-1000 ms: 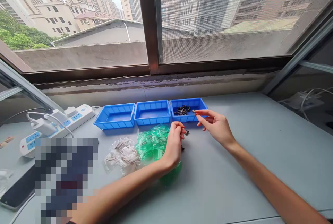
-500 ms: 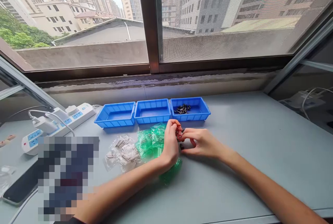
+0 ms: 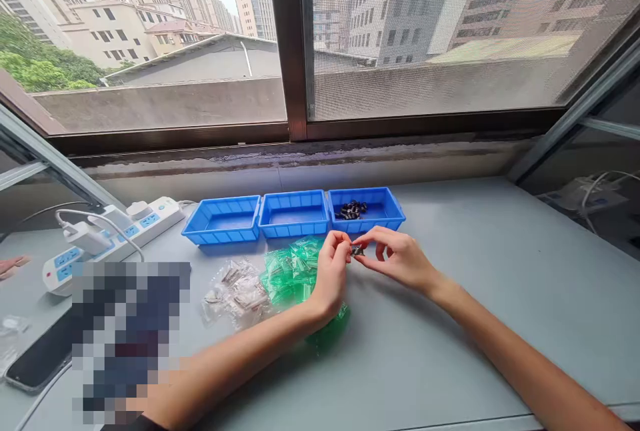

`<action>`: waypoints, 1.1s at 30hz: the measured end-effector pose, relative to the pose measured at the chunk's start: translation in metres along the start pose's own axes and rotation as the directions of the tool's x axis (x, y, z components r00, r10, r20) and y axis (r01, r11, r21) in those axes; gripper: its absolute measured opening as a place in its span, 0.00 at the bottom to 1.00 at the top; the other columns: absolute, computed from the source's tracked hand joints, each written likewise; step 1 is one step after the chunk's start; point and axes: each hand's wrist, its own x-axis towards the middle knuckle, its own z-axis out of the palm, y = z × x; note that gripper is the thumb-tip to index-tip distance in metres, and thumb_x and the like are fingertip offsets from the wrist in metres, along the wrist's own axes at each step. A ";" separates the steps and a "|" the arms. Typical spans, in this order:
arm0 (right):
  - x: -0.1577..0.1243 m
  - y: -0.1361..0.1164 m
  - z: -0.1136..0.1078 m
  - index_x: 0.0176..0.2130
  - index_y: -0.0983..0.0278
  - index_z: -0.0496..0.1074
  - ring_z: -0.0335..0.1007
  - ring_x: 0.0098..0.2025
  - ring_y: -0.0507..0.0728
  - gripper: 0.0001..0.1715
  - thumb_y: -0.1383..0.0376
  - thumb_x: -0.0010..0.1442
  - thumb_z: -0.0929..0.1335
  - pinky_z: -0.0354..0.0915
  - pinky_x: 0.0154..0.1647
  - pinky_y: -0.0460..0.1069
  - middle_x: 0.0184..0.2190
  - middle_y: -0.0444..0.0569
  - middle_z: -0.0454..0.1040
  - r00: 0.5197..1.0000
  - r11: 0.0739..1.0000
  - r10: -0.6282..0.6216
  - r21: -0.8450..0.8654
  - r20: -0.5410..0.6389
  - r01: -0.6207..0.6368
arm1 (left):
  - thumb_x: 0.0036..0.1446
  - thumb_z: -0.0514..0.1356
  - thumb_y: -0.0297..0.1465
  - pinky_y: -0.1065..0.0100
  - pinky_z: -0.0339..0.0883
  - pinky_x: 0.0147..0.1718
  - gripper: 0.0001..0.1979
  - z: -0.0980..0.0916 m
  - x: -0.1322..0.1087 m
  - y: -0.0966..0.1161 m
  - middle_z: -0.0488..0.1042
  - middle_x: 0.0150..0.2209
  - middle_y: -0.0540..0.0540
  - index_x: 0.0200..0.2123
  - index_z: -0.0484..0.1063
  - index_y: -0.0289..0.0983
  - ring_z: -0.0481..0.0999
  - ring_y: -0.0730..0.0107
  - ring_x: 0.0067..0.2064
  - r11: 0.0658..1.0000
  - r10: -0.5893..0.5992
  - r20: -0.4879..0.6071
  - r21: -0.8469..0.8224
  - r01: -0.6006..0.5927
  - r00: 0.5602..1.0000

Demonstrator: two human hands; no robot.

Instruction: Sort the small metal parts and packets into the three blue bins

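My left hand (image 3: 333,271) and my right hand (image 3: 397,259) meet just in front of the blue trays, fingertips pinched together on a small dark part (image 3: 357,251) held between them. A pile of green plastic bags (image 3: 293,269) lies under and left of my left hand. Clear bags with metal parts (image 3: 237,294) sit further left. Three blue trays stand in a row: the left tray (image 3: 223,221) and the middle tray (image 3: 293,215) look bare, while the right tray (image 3: 387,207) holds several small dark parts (image 3: 351,209).
A white power strip (image 3: 117,234) with plugs and cables lies at the left. A phone (image 3: 35,357) rests near the table's left front. A blurred patch covers the lower left. The window sill runs behind the trays. Cables lie at the far right (image 3: 595,194).
My right hand came back from the right tray to my left hand. Both hands then rose slightly off the table, pinching the small dark part between them.
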 end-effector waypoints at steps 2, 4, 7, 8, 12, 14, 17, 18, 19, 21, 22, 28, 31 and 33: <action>0.000 -0.006 0.000 0.37 0.60 0.77 0.66 0.20 0.49 0.08 0.62 0.55 0.71 0.61 0.21 0.45 0.32 0.46 0.79 0.998 0.989 0.017 0.147 -0.056 -0.009 | 0.47 0.54 0.38 0.69 0.52 0.29 0.10 0.000 -0.001 0.001 0.57 0.23 0.54 0.23 0.59 0.39 0.56 0.73 0.28 1.000 0.010 0.027 0.020 -0.010 1.000; 0.000 -0.012 0.000 0.37 0.61 0.76 0.65 0.20 0.49 0.08 0.62 0.55 0.71 0.61 0.19 0.45 0.33 0.47 0.79 0.995 0.965 0.048 0.261 -0.083 -0.025 | 0.47 0.55 0.39 0.69 0.52 0.30 0.11 -0.001 -0.002 0.002 0.57 0.23 0.54 0.22 0.59 0.39 0.56 0.72 0.28 0.999 0.016 0.050 0.038 -0.018 0.999; 0.000 -0.017 -0.002 0.36 0.61 0.76 0.63 0.18 0.48 0.09 0.60 0.54 0.72 0.60 0.16 0.45 0.33 0.47 0.79 0.991 0.933 0.090 0.356 -0.100 -0.049 | 0.48 0.55 0.40 0.68 0.52 0.30 0.13 -0.001 -0.003 0.004 0.57 0.24 0.53 0.20 0.57 0.39 0.56 0.72 0.29 0.998 0.018 0.072 0.055 -0.022 0.997; 0.000 -0.018 -0.002 0.35 0.61 0.76 0.63 0.18 0.48 0.09 0.60 0.53 0.73 0.60 0.16 0.45 0.33 0.47 0.79 0.990 0.927 0.099 0.372 -0.105 -0.053 | 0.48 0.55 0.40 0.68 0.53 0.31 0.13 -0.001 -0.004 0.004 0.57 0.24 0.53 0.21 0.58 0.39 0.57 0.72 0.29 0.998 0.020 0.080 0.060 -0.024 0.997; 0.000 -0.017 -0.003 0.34 0.61 0.76 0.63 0.17 0.47 0.10 0.59 0.52 0.74 0.59 0.15 0.45 0.32 0.47 0.78 0.983 0.926 0.084 0.376 -0.160 -0.018 | 0.50 0.53 0.41 0.68 0.54 0.33 0.13 0.000 -0.004 0.005 0.59 0.26 0.52 0.23 0.60 0.39 0.60 0.70 0.32 0.993 0.025 0.112 0.110 -0.037 0.993; 0.000 -0.016 -0.003 0.34 0.61 0.76 0.63 0.17 0.47 0.09 0.59 0.53 0.74 0.59 0.15 0.45 0.31 0.47 0.78 0.980 0.937 0.055 0.349 -0.192 0.016 | 0.50 0.53 0.41 0.67 0.55 0.34 0.12 0.000 -0.004 0.005 0.60 0.28 0.51 0.24 0.62 0.39 0.61 0.69 0.33 0.989 0.018 0.113 0.143 -0.034 0.993; 0.000 -0.016 -0.002 0.34 0.61 0.76 0.64 0.17 0.47 0.09 0.59 0.55 0.73 0.59 0.15 0.45 0.32 0.47 0.78 0.979 0.950 0.010 0.307 -0.201 0.053 | 0.51 0.52 0.41 0.67 0.55 0.35 0.13 0.000 -0.003 0.004 0.61 0.29 0.50 0.25 0.65 0.38 0.62 0.68 0.34 0.985 0.018 0.121 0.171 -0.038 0.992; 0.001 -0.016 -0.002 0.34 0.61 0.76 0.64 0.17 0.47 0.09 0.59 0.56 0.73 0.59 0.15 0.44 0.32 0.47 0.78 0.980 0.954 -0.004 0.294 -0.199 0.064 | 0.51 0.52 0.41 0.66 0.55 0.35 0.13 0.000 -0.003 0.004 0.61 0.29 0.49 0.25 0.65 0.38 0.62 0.68 0.34 0.984 0.021 0.126 0.171 -0.042 0.992; 0.001 -0.016 -0.002 0.34 0.61 0.76 0.64 0.17 0.47 0.08 0.58 0.57 0.72 0.60 0.15 0.44 0.32 0.47 0.78 0.980 0.958 -0.020 0.278 -0.199 0.076 | 0.52 0.52 0.41 0.66 0.56 0.35 0.13 0.000 -0.003 0.003 0.62 0.29 0.49 0.24 0.64 0.38 0.62 0.68 0.34 0.984 0.023 0.128 0.170 -0.045 0.991; 0.001 -0.016 -0.002 0.34 0.61 0.77 0.64 0.17 0.46 0.08 0.59 0.58 0.71 0.60 0.16 0.44 0.32 0.46 0.77 0.977 0.965 -0.058 0.239 -0.207 0.108 | 0.52 0.52 0.41 0.66 0.56 0.35 0.13 -0.001 -0.003 0.003 0.62 0.30 0.49 0.23 0.63 0.38 0.62 0.68 0.34 0.985 0.023 0.123 0.166 -0.044 0.992; 0.000 -0.016 -0.002 0.34 0.61 0.77 0.64 0.17 0.46 0.08 0.59 0.59 0.71 0.61 0.16 0.44 0.32 0.46 0.77 0.974 0.968 -0.079 0.219 -0.214 0.127 | 0.52 0.52 0.41 0.66 0.56 0.35 0.13 -0.001 -0.003 0.002 0.61 0.29 0.49 0.23 0.63 0.38 0.62 0.68 0.34 0.985 0.022 0.117 0.166 -0.041 0.993; 0.000 -0.013 -0.002 0.35 0.61 0.76 0.63 0.17 0.45 0.08 0.59 0.59 0.71 0.62 0.16 0.44 0.32 0.46 0.76 0.956 0.971 -0.157 0.137 -0.246 0.195 | 0.52 0.53 0.42 0.67 0.56 0.33 0.13 -0.001 -0.002 0.001 0.59 0.27 0.51 0.25 0.62 0.39 0.60 0.70 0.32 0.987 0.021 0.106 0.157 -0.038 0.994; 0.001 -0.012 -0.002 0.35 0.61 0.77 0.64 0.18 0.46 0.10 0.57 0.60 0.71 0.62 0.17 0.44 0.32 0.46 0.76 0.958 0.972 -0.158 0.130 -0.238 0.193 | 0.53 0.53 0.43 0.68 0.56 0.33 0.14 -0.001 -0.002 0.001 0.58 0.26 0.52 0.26 0.62 0.39 0.60 0.70 0.31 0.991 0.000 0.100 0.136 -0.014 0.995; 0.001 -0.012 -0.003 0.36 0.61 0.77 0.64 0.18 0.46 0.12 0.55 0.61 0.70 0.63 0.17 0.45 0.32 0.47 0.77 0.964 0.975 -0.149 0.133 -0.219 0.180 | 0.53 0.54 0.44 0.68 0.56 0.34 0.14 -0.001 -0.003 0.001 0.58 0.26 0.52 0.26 0.62 0.39 0.60 0.70 0.31 0.992 -0.006 0.096 0.126 -0.006 0.995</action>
